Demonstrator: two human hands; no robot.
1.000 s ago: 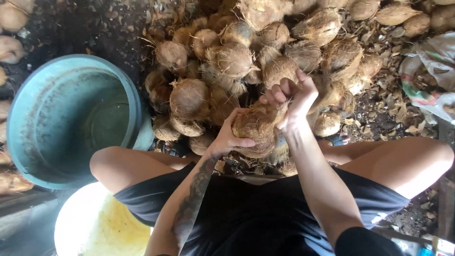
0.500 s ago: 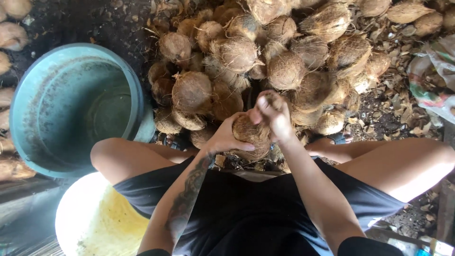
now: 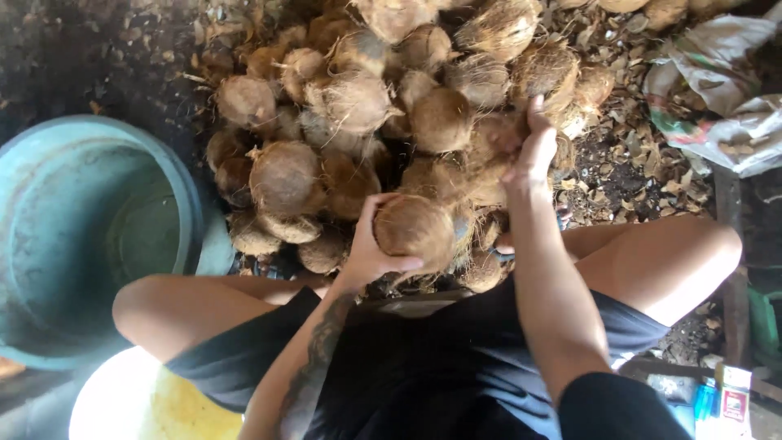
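Right hand [image 3: 531, 151] has left the husked coconut [image 3: 414, 228] and gone up to 12 o'clock, fingers closed on husk fibre in the coconut pile [image 3: 358, 106]. Left hand [image 3: 371, 248] cups the coconut from 9 o'clock, between the knees. Teal basin [image 3: 90, 236] sits well off at 9 o'clock

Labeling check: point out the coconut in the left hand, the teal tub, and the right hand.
coconut [image 3: 414, 228], head view, middle of its husked brown face.
teal tub [image 3: 183, 175], head view, right rim.
right hand [image 3: 533, 151], head view, back of the hand, reaching into the pile.
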